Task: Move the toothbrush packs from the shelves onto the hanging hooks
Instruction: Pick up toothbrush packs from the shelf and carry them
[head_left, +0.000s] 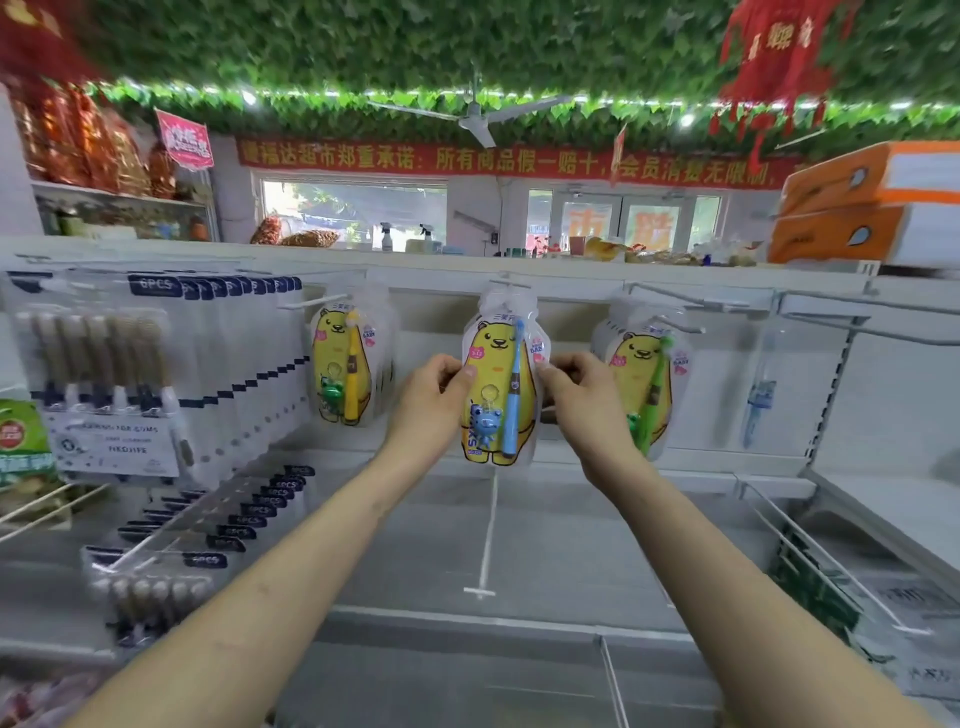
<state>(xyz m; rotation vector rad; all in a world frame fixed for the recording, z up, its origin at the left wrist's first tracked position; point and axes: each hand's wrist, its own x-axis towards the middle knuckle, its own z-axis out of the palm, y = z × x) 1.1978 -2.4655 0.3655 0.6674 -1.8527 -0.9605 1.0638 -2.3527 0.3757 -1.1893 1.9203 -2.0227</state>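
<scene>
Item 1: bear-print toothbrush pack (498, 384), blue brush and blue figure inside, upright at the centre of the display. Your left hand (434, 395) pinches its left edge, thumb on the front. Your right hand (576, 400) pinches its right edge the same way. Its top sits at a white hook (511, 285); whether it is threaded on is too blurred to tell.
Item 2: yellow-brush pack (345, 364), hanging to the left.
Item 3: green-brush pack (641, 384), hanging to the right, partly behind your right hand.
Item 4: 6PCS brush packs (104, 374), a long row hanging far left; lower 6PCS row (208, 545) beneath it.
Item 5: white shelf (545, 561), under your forearms.
Item 6: orange boxes (872, 202), stacked top right.
</scene>
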